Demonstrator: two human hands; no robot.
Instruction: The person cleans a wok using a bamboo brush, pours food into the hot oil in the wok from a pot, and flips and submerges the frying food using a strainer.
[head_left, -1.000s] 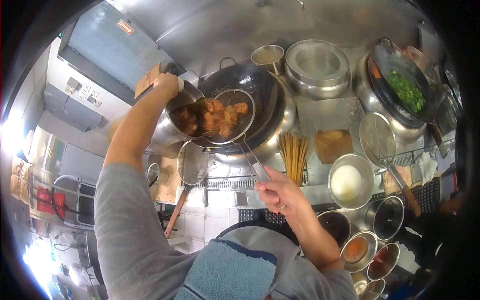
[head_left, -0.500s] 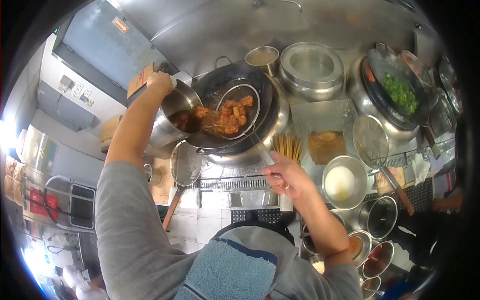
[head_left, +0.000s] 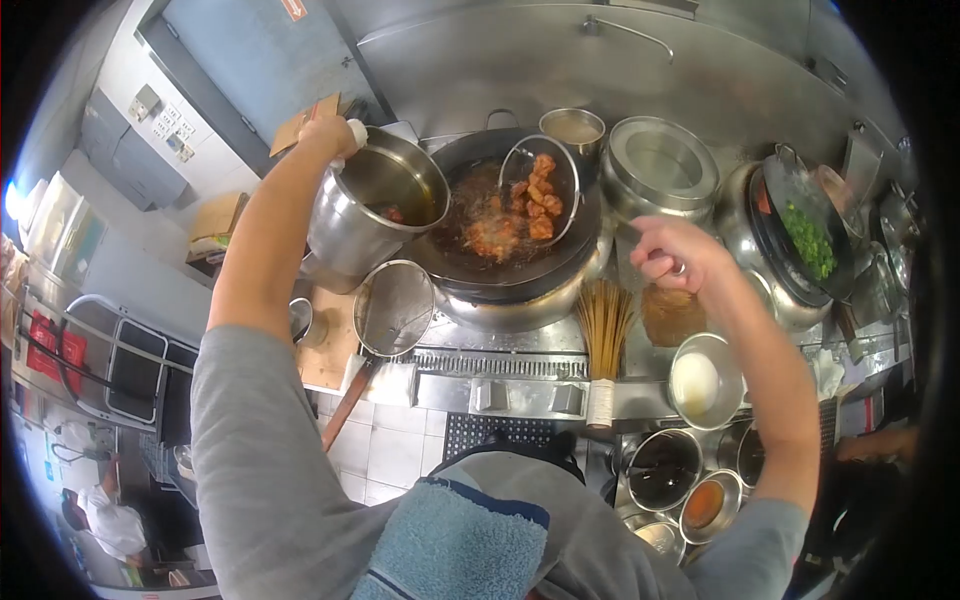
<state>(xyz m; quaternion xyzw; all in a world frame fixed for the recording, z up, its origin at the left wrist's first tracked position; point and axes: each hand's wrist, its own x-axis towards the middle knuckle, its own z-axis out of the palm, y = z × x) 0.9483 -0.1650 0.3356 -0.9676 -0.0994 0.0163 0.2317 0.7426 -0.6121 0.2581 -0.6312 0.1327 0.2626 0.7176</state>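
Observation:
My left hand (head_left: pixel 335 137) grips the rim of a tall steel pot (head_left: pixel 350 225), which holds dark oil and some fried pieces at the left of the wok. The black wok (head_left: pixel 450 255) has bubbling oil with browned food (head_left: pixel 492 238) in it. My right hand (head_left: pixel 675 255) has its fingers curled round the handle of a round strainer, to the right of the wok. The strainer (head_left: pixel 553 152) is tilted over the wok's right side, with several reddish-brown fried pieces (head_left: pixel 541 205) in it.
A bamboo brush (head_left: pixel 604 330) leans at the stove front. Another strainer (head_left: pixel 395 305) lies at the left. Behind stands a lidded steel pot (head_left: pixel 663 165); at right, a wok with greens (head_left: pixel 808 240). Steel bowls (head_left: pixel 665 468) stand below. Another person's arm (head_left: pixel 880 443) shows at far right.
The pot has come more upright, and its pouring into the strainer has ended. My right hand and the strainer have moved right, and food now lies in the wok's oil.

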